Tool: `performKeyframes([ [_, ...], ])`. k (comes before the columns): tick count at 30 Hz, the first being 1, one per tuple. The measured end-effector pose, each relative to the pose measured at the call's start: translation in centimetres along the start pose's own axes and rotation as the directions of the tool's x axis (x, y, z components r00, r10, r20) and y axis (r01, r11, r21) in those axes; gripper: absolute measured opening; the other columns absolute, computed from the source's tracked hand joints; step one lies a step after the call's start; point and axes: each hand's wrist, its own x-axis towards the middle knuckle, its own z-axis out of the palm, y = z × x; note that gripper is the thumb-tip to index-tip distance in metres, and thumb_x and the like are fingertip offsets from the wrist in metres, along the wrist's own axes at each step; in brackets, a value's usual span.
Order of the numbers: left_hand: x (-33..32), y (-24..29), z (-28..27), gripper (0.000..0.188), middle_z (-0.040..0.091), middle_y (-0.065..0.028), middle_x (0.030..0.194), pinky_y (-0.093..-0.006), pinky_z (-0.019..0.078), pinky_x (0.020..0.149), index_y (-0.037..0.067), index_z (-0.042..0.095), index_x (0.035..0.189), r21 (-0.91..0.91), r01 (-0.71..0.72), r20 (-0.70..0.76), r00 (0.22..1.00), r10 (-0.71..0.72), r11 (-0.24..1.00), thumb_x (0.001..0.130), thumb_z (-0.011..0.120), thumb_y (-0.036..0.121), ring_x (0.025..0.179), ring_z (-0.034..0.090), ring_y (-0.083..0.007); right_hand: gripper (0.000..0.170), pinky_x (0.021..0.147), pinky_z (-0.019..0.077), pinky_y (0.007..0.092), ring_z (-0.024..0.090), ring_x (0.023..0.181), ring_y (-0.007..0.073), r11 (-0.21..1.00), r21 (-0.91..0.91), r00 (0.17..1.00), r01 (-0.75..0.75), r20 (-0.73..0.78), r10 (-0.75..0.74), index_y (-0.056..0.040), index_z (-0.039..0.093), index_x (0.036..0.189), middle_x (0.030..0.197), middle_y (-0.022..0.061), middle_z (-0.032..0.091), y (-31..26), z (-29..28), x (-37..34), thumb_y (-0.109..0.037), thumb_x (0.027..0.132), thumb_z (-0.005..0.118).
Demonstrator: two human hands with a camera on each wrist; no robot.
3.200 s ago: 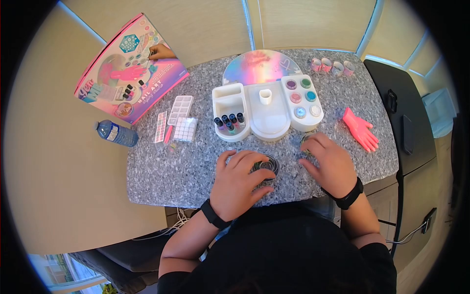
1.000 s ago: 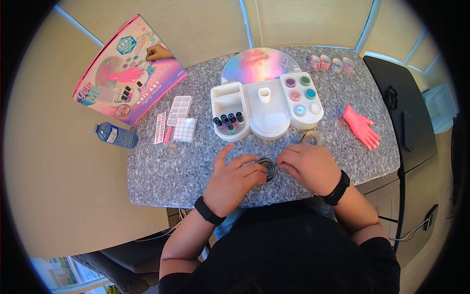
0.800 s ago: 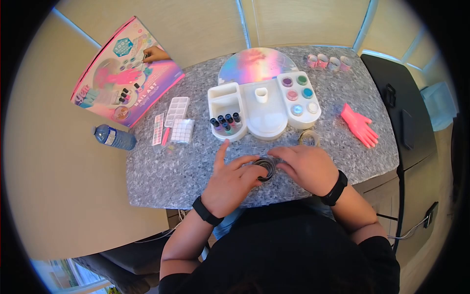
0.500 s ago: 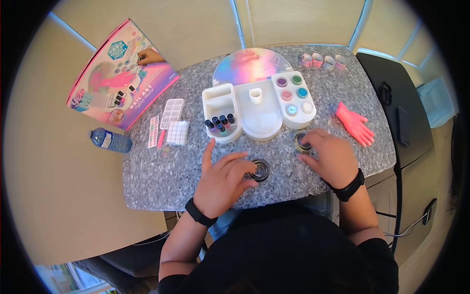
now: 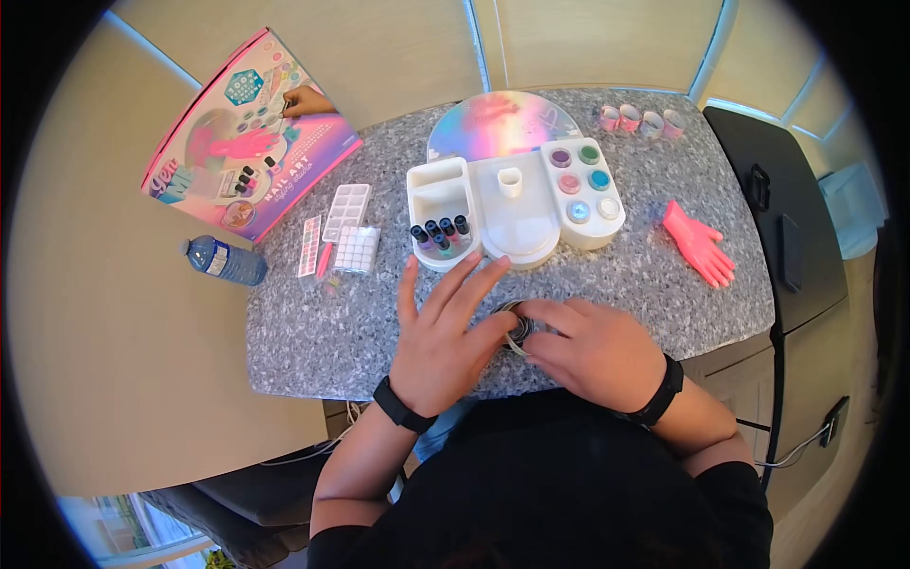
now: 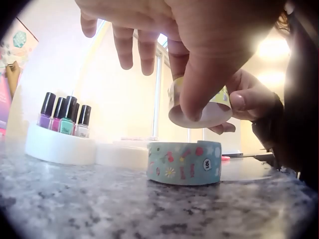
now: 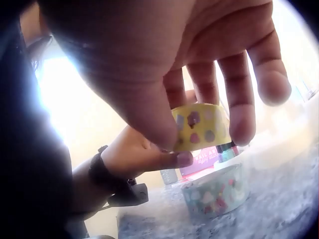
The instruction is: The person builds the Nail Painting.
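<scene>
A yellow printed roll (image 7: 202,130) with a white inside is held just above a teal printed roll (image 6: 183,164), which stands on the speckled table. My right hand (image 5: 607,356) grips the yellow roll between thumb and fingers. At its other side my left hand (image 5: 438,343) pinches it with thumb and index finger, the remaining fingers stretched out towards the white station. From above, the hands partly cover both rolls. The teal roll touches neither hand in the left wrist view.
Beyond the hands stands a white nail station (image 5: 519,232) with polish bottles (image 5: 442,233) and glitter pots (image 5: 580,180). A pink model hand (image 5: 700,247) lies to the right, with several small rolls (image 5: 642,121) behind it. Gem trays (image 5: 347,213), a water bottle (image 5: 226,261) and a box (image 5: 251,142) are on the left.
My right hand has taken the yellow roll from its spot near the white station and brought it over the teal one. My left hand's fingers have spread and its thumb now meets the yellow roll.
</scene>
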Motion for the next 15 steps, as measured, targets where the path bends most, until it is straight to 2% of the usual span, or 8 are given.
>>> performKeyframes([
  [1, -0.3, -0.3, 0.2, 0.035, 0.063, -0.0046, 0.163, -0.0705, 0.0153, 0.135, 0.025, 0.079, 0.109, 0.045, -0.017, -0.022, 1.0, 0.018, 0.999, 0.079, 0.093, 0.015, 0.153, 0.057, -0.0325, 0.019, 0.08, 0.0635, 0.0429, 0.073, 0.099, 0.0261, 1.0, 0.024, 1.0, -0.005, 0.023, 0.004, -0.0129, 0.071, 0.108, 0.13, 0.0038, 0.07, 0.0, 0.0, 0.0, -0.022, 0.095, 0.081],
  [4, -1.3, -0.7, 0.4, 0.033, 0.064, -0.0042, 0.161, -0.0708, 0.0154, 0.135, 0.023, 0.076, 0.106, 0.016, 0.017, -0.045, 0.999, -0.016, 1.0, 0.08, 0.091, 0.012, 0.151, 0.059, -0.0315, 0.019, 0.08, 0.0629, 0.0428, 0.072, 0.098, 0.0261, 1.0, 0.024, 0.999, 0.008, 0.036, -0.008, -0.0132, 0.07, 0.106, 0.126, 0.0036, 0.069, 0.0, -0.1, 0.2, -0.025, 0.096, 0.081],
  [8, -1.9, -1.2, 0.3, 0.033, 0.066, -0.0024, 0.156, -0.0709, 0.0156, 0.135, 0.023, 0.075, 0.107, 0.044, 0.031, -0.041, 0.999, -0.029, 0.999, 0.08, 0.091, 0.011, 0.148, 0.062, -0.0298, 0.018, 0.08, 0.0627, 0.0428, 0.073, 0.1, 0.0259, 1.0, -0.002, 0.999, -0.001, 0.034, 0.001, -0.0131, 0.069, 0.104, 0.125, 0.0032, 0.069, 0.3, 0.7, 0.1, -0.024, 0.095, 0.081],
  [10, -2.1, -1.6, 0.4, 0.034, 0.069, 0.0002, 0.149, -0.0712, 0.0159, 0.135, 0.023, 0.074, 0.107, 0.062, 0.044, -0.058, 0.998, -0.041, 0.997, 0.081, 0.09, 0.01, 0.141, 0.067, -0.0275, 0.016, 0.08, 0.0626, 0.0425, 0.073, 0.1, 0.0257, 0.998, -0.063, 1.0, -0.023, -0.002, 0.023, -0.0136, 0.069, 0.104, 0.124, 0.0031, 0.07, 0.5, 0.8, 0.2, -0.022, 0.095, 0.079],
  [11, -2.2, -1.7, 0.5, 0.034, 0.069, 0.0002, 0.149, -0.0712, 0.0159, 0.135, 0.023, 0.074, 0.107, 0.061, 0.044, -0.058, 0.997, -0.041, 0.997, 0.081, 0.09, 0.01, 0.141, 0.067, -0.0275, 0.016, 0.08, 0.0626, 0.0425, 0.073, 0.1, 0.0257, 0.998, -0.063, 1.0, -0.023, -0.002, 0.022, -0.0136, 0.069, 0.104, 0.124, 0.0031, 0.07, 0.5, 0.8, 0.2, -0.022, 0.095, 0.079],
  [13, -2.3, -1.8, 0.6, 0.033, 0.074, 0.003, 0.135, -0.0711, 0.0168, 0.135, 0.022, 0.074, 0.108, 0.04, 0.061, -0.052, 0.997, -0.059, 0.997, 0.081, 0.09, 0.011, 0.133, 0.07, -0.0243, 0.015, 0.081, 0.063, 0.0423, 0.074, 0.101, 0.026, 0.997, -0.042, 0.998, -0.058, 0.002, 0.058, -0.0144, 0.07, 0.105, 0.124, 0.0044, 0.071, 0.5, 0.8, 0.2, -0.021, 0.094, 0.078],
  [15, -2.3, -1.7, 0.5, 0.033, 0.075, 0.0037, 0.129, -0.0715, 0.0169, 0.135, 0.022, 0.075, 0.108, 0.04, 0.067, -0.045, 0.997, -0.065, 0.997, 0.082, 0.09, 0.011, 0.131, 0.071, -0.023, 0.015, 0.081, 0.0631, 0.0425, 0.074, 0.102, 0.0265, 0.996, -0.039, 0.997, -0.08, 0.001, 0.08, -0.0143, 0.07, 0.106, 0.124, 0.0056, 0.071, 0.5, 1.1, 0.1, -0.021, 0.095, 0.078],
])
